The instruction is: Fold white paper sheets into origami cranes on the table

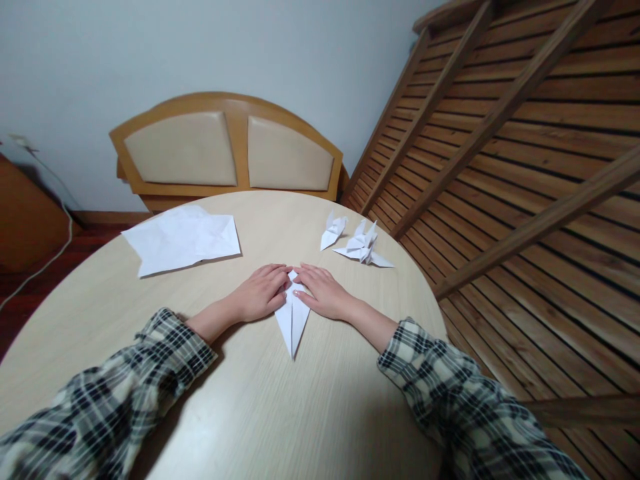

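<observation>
A white folded paper (pixel 293 323) lies flat on the round table, its long point toward me and a seam down its middle. My left hand (pixel 261 291) rests on its upper left edge, palm down with the fingers stretched out. From the other side, my right hand (pixel 323 291) lies flat over its upper right part, thumb on the paper near the seam. The fingertips of both hands come close together at the far end and partly hide it. Neither hand is wrapped round anything.
Several folded paper cranes (pixel 363 243) sit at the table's back right. Some white paper sheets (pixel 183 240) lie at the back left. Beyond the round table (pixel 240 400) stands a padded headboard (pixel 230 143); a slatted wooden frame (pixel 500 167) leans on the right.
</observation>
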A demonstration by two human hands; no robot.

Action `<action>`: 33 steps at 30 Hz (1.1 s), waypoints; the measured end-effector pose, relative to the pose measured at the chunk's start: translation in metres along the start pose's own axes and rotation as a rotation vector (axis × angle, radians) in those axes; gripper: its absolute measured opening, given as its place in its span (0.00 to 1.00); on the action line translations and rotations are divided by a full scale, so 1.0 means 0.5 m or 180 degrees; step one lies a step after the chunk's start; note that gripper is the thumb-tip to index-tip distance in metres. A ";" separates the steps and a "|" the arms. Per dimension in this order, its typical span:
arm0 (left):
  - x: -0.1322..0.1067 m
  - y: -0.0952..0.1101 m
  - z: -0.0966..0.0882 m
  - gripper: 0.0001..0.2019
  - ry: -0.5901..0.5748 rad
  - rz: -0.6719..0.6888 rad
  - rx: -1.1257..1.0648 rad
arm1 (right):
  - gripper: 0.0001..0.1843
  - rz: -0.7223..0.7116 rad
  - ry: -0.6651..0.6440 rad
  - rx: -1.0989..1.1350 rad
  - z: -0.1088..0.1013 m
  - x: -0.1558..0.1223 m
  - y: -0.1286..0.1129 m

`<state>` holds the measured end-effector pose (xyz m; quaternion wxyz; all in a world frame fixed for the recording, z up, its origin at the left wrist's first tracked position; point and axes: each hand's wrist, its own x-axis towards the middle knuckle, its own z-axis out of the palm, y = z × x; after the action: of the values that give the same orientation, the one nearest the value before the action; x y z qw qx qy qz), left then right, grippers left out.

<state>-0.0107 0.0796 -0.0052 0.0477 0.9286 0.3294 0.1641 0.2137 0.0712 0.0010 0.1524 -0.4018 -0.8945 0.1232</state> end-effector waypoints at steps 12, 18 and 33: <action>-0.005 0.012 -0.010 0.32 -0.0061 -0.0070 0.0045 | 0.33 -0.0021 -0.0190 -0.0100 -0.008 -0.010 0.000; -0.018 0.029 -0.016 0.35 -0.0122 -0.0137 0.0047 | 0.39 0.0037 -0.0226 -0.0021 -0.013 -0.015 0.004; -0.027 0.014 -0.003 0.16 -0.0003 -0.0357 -0.0389 | 0.30 0.0023 -0.0242 0.0043 -0.007 -0.025 0.004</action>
<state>-0.0170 0.0658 -0.0061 0.1136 0.9041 0.3702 0.1806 0.2242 0.0636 0.0011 0.1205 -0.3990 -0.8973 0.1450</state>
